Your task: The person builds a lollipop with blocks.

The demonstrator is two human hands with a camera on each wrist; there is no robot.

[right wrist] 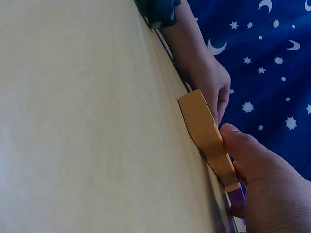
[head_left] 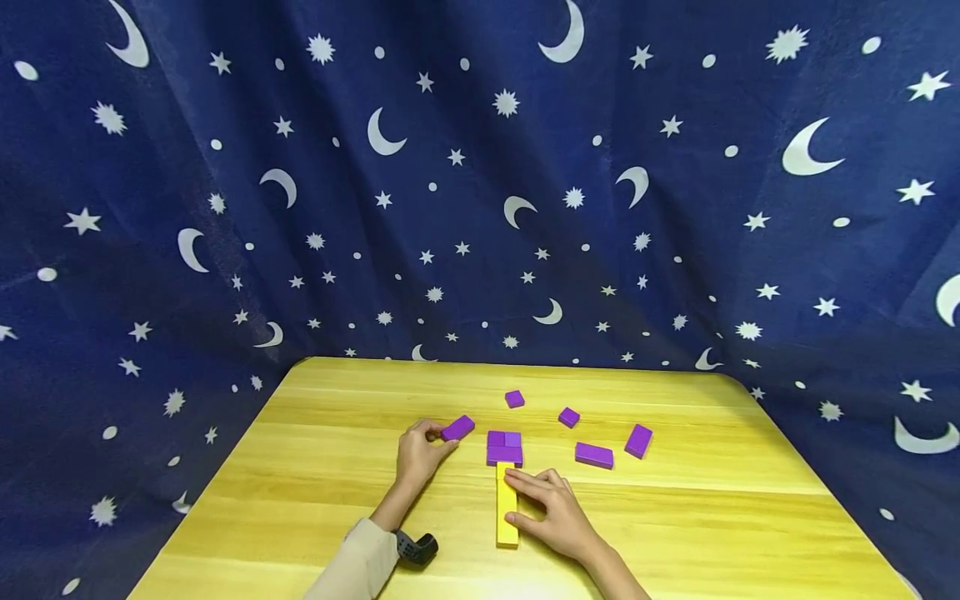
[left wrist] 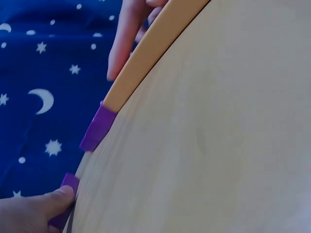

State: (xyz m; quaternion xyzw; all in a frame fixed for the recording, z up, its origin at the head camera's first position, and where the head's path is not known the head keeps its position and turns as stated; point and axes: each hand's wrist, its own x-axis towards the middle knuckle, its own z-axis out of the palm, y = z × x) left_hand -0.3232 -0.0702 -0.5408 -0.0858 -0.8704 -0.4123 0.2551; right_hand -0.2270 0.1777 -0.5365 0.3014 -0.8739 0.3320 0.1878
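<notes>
In the head view my left hand (head_left: 418, 457) pinches a purple rectangular block (head_left: 458, 428) between thumb and fingers, close over the table. The left wrist view shows its thumb on that block (left wrist: 70, 181). A compact group of purple blocks (head_left: 504, 455) lies at the centre, two small pieces behind a longer one. From its near side a long yellow strip of blocks (head_left: 507, 508) runs toward me, its far end against the purple. My right hand (head_left: 555, 512) rests along the strip's right side, index fingertip on its far part and thumb at its side.
Two small purple blocks (head_left: 514, 399) (head_left: 568, 417) lie behind the group. Two longer purple blocks (head_left: 594, 455) (head_left: 638, 442) lie to the right. A black device (head_left: 417, 549) sits at my left wrist. A blue star-patterned curtain (head_left: 480, 208) hangs behind the wooden table (head_left: 735, 517).
</notes>
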